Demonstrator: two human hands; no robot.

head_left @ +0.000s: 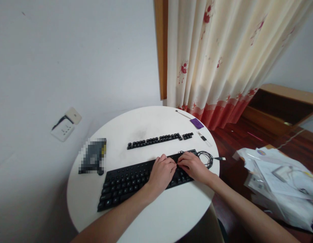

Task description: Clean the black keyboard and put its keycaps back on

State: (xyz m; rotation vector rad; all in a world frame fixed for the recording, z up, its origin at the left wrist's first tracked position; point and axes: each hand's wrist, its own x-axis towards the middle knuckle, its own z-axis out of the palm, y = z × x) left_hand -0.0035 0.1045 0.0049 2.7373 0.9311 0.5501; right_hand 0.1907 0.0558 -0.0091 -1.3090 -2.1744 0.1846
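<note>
A black keyboard (126, 179) lies at a slant across the near half of a round white table (156, 216). Over its right part, my left hand (162, 170) and my right hand (193, 165) meet with fingertips almost touching. The fingers of both are bent and pinched close to the keys; whatever is between them is hidden. Behind the keyboard, loose black keycaps (156, 140) stand in neat rows, with a smaller group at the right end. A coiled black cable (209, 158) with a USB plug (220, 158) lies beside my right hand, the plug poking past the table edge.
A blurred-out dark object (93, 157) rests at the table's left. Toward the back right are a thin brush (183, 114), a purple cloth (197, 123) and a small wire tool with a black handle (203, 138). Plastic bags (285, 189) lie right of the table.
</note>
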